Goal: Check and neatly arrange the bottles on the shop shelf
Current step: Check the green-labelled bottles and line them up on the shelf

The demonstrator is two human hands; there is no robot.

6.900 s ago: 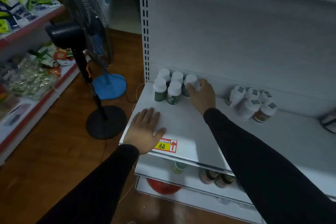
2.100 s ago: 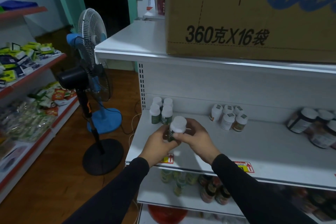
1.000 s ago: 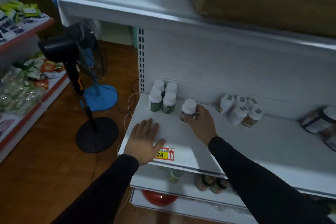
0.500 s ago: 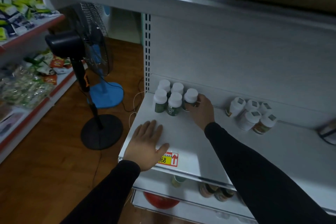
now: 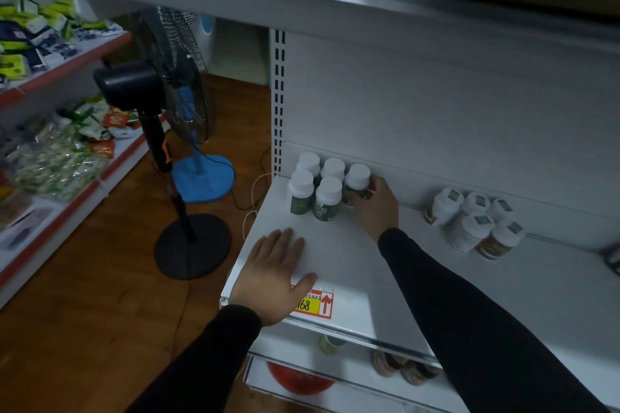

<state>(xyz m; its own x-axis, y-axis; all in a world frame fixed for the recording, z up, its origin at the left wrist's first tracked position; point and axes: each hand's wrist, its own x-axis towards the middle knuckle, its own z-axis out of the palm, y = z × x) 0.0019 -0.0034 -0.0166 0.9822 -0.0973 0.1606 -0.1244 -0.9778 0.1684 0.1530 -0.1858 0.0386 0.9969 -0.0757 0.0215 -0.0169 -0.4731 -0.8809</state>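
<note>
Held bottle: I see it upright at the back left of the shelf, touching the right side of the green bottle cluster, white cap up.
Right hand: my fingers curl round the held bottle's lower body from its right.
Left hand: flat on the shelf's front edge, fingers straight and slightly spread, in front of the green bottle cluster, thumb by the price tag.
Second group: five white-capped bottles, well right of the green bottle cluster, near the back wall.
Fan: on the wooden floor, left of the shelf.
</note>
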